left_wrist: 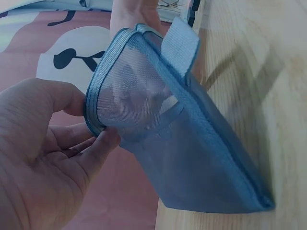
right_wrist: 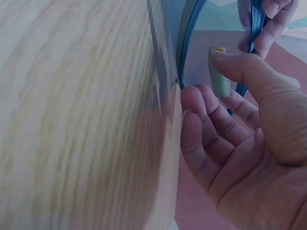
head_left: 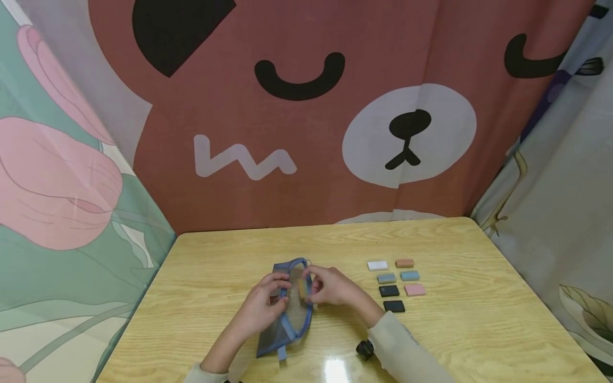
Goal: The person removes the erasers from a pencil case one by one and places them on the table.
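A blue mesh zip pouch (head_left: 274,339) lies on the table with its mouth spread wide. My left hand (head_left: 261,306) pinches the near zipper edge between thumb and fingers, as the left wrist view shows on the mesh pouch (left_wrist: 192,167). My right hand (head_left: 332,287) is at the opposite side of the mouth. Between its thumb and fingers it holds a small rectangular block (head_left: 302,290), yellowish in the head view. In the right wrist view the block (right_wrist: 220,84) looks pale green with an orange end, and overlaps the pouch opening.
Right of the pouch, several small blocks stand in two columns: white (head_left: 378,265), orange-brown (head_left: 404,263), blue (head_left: 409,275), grey-blue (head_left: 386,278), pink (head_left: 414,290), black (head_left: 394,306). A black wrist camera (head_left: 365,349) sits by the right sleeve. Printed curtains (head_left: 306,197) surround the wooden table (head_left: 460,319).
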The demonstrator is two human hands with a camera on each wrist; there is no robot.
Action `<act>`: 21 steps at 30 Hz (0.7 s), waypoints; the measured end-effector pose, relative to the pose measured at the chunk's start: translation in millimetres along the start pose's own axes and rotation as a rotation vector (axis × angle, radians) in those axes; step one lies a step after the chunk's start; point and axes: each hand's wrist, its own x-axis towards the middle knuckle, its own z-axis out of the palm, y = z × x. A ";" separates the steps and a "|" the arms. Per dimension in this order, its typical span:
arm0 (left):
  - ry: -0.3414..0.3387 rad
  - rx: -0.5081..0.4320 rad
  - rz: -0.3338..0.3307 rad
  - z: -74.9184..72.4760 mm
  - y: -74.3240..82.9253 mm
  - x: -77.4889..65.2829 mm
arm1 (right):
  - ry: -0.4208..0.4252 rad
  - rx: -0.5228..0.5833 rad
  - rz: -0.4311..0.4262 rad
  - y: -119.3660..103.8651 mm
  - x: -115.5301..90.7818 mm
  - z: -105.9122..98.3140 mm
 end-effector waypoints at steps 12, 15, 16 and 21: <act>0.048 0.005 -0.015 -7.1 -0.3 -2.1 | 0.008 -0.032 0.013 1.6 -17.2 -11.3; 0.056 0.006 -0.022 -7.6 0.4 -2.6 | 0.012 -0.039 0.008 2.2 -20.1 -13.6; 0.059 0.004 -0.024 -7.7 0.7 -2.7 | 0.013 -0.042 0.007 2.4 -21.2 -14.6; 0.065 0.007 -0.026 -8.5 0.7 -2.9 | 0.007 -0.048 0.009 3.0 -25.7 -18.4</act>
